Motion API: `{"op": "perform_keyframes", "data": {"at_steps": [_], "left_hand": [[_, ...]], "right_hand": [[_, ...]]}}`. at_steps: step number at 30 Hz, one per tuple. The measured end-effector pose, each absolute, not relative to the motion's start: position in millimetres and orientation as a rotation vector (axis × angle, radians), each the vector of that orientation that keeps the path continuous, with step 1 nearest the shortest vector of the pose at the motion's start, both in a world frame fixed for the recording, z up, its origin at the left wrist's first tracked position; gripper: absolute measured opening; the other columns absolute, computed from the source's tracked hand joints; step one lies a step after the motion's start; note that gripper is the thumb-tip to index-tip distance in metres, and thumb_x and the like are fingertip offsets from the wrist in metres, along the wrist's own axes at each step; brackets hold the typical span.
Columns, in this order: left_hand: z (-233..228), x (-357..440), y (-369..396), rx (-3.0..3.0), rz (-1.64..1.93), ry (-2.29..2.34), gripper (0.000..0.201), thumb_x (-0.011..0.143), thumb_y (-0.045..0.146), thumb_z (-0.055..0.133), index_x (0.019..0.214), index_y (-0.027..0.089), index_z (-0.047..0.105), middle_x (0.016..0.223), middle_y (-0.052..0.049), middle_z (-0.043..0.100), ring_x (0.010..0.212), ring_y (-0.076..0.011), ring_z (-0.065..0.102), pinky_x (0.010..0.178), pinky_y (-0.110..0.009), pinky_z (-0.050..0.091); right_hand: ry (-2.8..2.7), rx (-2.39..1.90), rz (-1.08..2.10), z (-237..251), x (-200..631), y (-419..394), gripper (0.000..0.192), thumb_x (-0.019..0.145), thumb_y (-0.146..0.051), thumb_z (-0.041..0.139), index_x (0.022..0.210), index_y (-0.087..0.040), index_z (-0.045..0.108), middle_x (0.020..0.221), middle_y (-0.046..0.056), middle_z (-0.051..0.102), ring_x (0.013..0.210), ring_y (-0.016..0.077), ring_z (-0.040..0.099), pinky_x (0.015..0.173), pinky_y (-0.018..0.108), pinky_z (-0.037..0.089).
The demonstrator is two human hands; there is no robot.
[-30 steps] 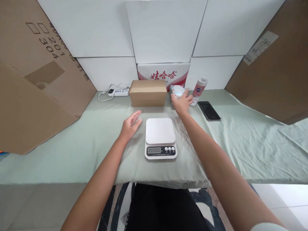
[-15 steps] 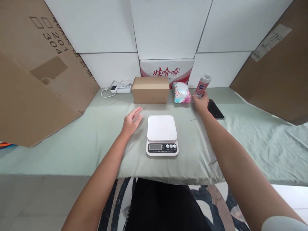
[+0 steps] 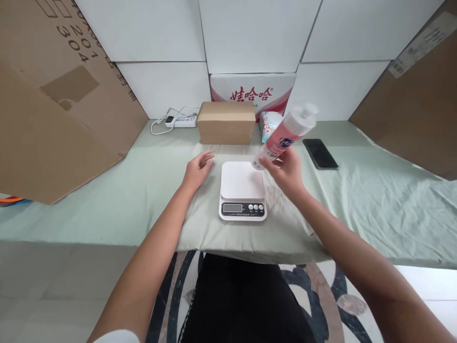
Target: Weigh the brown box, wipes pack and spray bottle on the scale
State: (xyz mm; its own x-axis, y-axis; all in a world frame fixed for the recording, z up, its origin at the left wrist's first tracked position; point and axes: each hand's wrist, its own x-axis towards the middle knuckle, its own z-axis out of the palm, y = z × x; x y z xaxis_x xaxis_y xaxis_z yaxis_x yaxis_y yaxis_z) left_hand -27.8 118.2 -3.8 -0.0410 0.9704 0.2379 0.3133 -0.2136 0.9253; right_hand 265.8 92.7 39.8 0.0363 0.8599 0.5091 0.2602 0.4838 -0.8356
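Note:
My right hand [image 3: 287, 172] grips a pink and white bottle [image 3: 284, 135] near its base and holds it tilted in the air, cap pointing up and right, just above the right rear corner of a white kitchen scale [image 3: 242, 190]. The scale sits on the green cloth-covered table [image 3: 107, 200] with its display and buttons facing me. Flat on the cloth just left of the scale rests my left hand [image 3: 197, 169], fingers apart and holding nothing.
A brown cardboard box [image 3: 226, 122] stands behind the scale, with a pack of wet wipes [image 3: 268, 124] to its right and a white power strip [image 3: 182, 121] to its left. A black phone [image 3: 320, 153] lies at the right. Large cardboard sheets [image 3: 53, 105] lean on both sides.
My right hand left the wipes pack, closed on the bottle standing at the back right, lifted it and carried it toward the scale. My left hand stayed beside the scale.

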Motion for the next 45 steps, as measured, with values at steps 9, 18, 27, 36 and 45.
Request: {"op": "perform_keyframes", "data": {"at_steps": [9,18,27,36,45], "left_hand": [[-3,-31,119,1.583,1.242,1.431,0.05,0.089,0.034,0.067,0.137,0.02,0.067,0.135,-0.011,0.078,0.131,-0.0285,0.071,0.118,-0.048,0.052],[-6,-34,122,1.615,1.287,1.443,0.048,0.087,0.036,0.068,0.133,0.022,0.07,0.132,-0.01,0.079,0.129,-0.0284,0.072,0.116,-0.046,0.052],[-1,-46,122,1.5,1.436,1.631,0.017,0.09,0.031,0.063,0.094,0.02,0.074,0.094,-0.005,0.083,0.094,-0.0196,0.078,0.091,-0.032,0.059],[-9,-47,127,1.582,1.402,1.587,0.016,0.093,0.028,0.063,0.079,0.021,0.063,0.073,0.002,0.068,0.071,-0.0128,0.07,0.073,-0.026,0.055],[-8,-46,127,1.588,1.395,1.589,0.019,0.092,0.03,0.064,0.076,0.022,0.062,0.072,0.001,0.066,0.073,-0.0151,0.069,0.072,-0.028,0.054]], "right_hand": [[-1.74,-1.12,0.734,31,223,62,0.038,0.082,-0.045,0.08,0.108,-0.023,0.063,0.092,0.004,0.073,0.073,0.019,0.061,0.067,0.036,0.053],[-1.636,-1.041,0.681,31,233,62,0.05,0.083,-0.063,0.077,0.117,-0.028,0.064,0.106,0.005,0.072,0.076,0.0196,0.058,0.068,0.036,0.05],[-0.995,-1.193,0.592,0,300,112,0.058,0.093,-0.06,0.063,0.063,-0.028,0.026,0.055,-0.006,0.025,0.048,0.014,0.025,0.046,0.031,0.022],[-1.055,-1.264,0.592,-7,298,115,0.057,0.085,-0.043,0.071,0.06,-0.029,0.021,0.053,-0.006,0.016,0.047,0.0137,0.024,0.045,0.032,0.016],[-1.203,-1.211,0.51,1,293,107,0.064,0.091,-0.065,0.065,0.058,-0.028,0.025,0.051,-0.005,0.025,0.048,0.0134,0.026,0.047,0.032,0.025]]}}
